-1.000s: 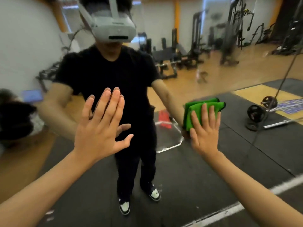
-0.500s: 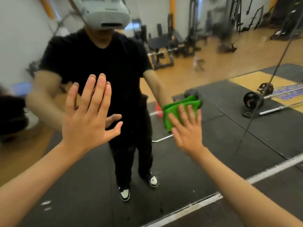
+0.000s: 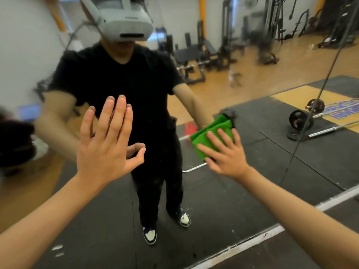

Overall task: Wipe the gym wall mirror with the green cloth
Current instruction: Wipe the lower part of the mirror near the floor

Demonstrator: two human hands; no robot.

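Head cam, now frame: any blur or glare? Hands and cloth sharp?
Head view: left hand, right hand and green cloth fairly sharp; reflected gym machines and the dark shape at the left edge smeared with blur; lighting even, no strong glare on the mirror.

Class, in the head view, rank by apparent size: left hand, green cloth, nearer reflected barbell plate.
1. Left hand, largest.
2. Green cloth, partly covered by the right hand.
3. Barbell plate, smallest, a distant reflection.
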